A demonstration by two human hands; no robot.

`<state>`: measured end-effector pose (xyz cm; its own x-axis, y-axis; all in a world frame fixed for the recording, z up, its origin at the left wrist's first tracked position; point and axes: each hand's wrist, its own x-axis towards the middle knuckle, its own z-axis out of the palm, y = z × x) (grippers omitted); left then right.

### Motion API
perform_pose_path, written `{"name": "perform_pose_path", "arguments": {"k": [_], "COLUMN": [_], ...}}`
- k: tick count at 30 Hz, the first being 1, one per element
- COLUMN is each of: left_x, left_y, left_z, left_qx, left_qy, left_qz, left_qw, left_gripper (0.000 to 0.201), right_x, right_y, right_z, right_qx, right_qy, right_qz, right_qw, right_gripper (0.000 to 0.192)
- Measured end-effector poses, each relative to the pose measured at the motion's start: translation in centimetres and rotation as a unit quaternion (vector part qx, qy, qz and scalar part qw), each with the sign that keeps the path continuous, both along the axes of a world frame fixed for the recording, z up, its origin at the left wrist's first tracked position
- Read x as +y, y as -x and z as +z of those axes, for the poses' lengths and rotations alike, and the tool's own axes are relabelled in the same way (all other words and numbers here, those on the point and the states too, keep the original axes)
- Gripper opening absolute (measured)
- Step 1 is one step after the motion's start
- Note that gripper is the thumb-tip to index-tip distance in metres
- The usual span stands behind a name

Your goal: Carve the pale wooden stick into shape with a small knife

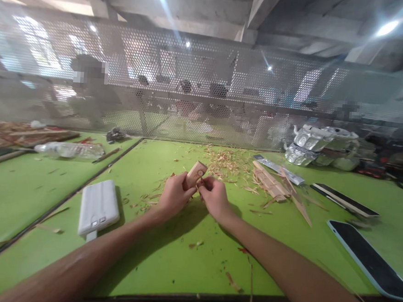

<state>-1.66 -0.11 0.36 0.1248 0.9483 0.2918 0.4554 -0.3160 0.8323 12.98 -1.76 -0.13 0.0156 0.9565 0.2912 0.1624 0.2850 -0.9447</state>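
Two bare hands meet over the green bench (166, 259), and between them, raised above the surface, is one small wooden block (196, 170). The fingers of the left hand (177, 190) are closed around its lower part, so its upper end sticks out, tilted to the right. The fingers of the right hand (215, 195) are bent and drawn close together at the lower right edge; whether they pinch the block or some tiny piece, I cannot tell.

I judge the block to be light and stiff, dry rather than slippery, and not easily broken, although a thin edge might splinter. Its long sides seem the best place to hold, leaving free the face with the round mark.

The block is pale and straight-sided. Behind it are scattered curly, papery shavings (224, 162); to the right, flat wooden strips (271, 181) show rough, pointed ends. At left lies a smooth white case (99, 203) with rounded corners, and farther away a clear, crinkled plastic bottle (72, 150).
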Motion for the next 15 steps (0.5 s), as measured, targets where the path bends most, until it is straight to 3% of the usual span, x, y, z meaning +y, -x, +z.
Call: {"name": "perform_pose_path", "arguments": {"k": [9, 15], "left_x": [0.22, 0.21], "left_y": [0.12, 0.10], "left_z": [-0.42, -0.24], "left_qx": [0.046, 0.044], "left_qy": [-0.051, -0.026], "left_qz": [0.007, -0.005], "left_qw": [0.998, 0.999], "left_gripper": [0.025, 0.021], "right_x": [0.49, 0.70], "right_y": [0.18, 0.10], "right_z": [-0.48, -0.44], "right_qx": [0.010, -0.007], "right_qy": [-0.015, 0.001], "right_qz": [-0.005, -0.009], "right_qw": [1.000, 1.000], "right_gripper": [0.022, 0.022]}}
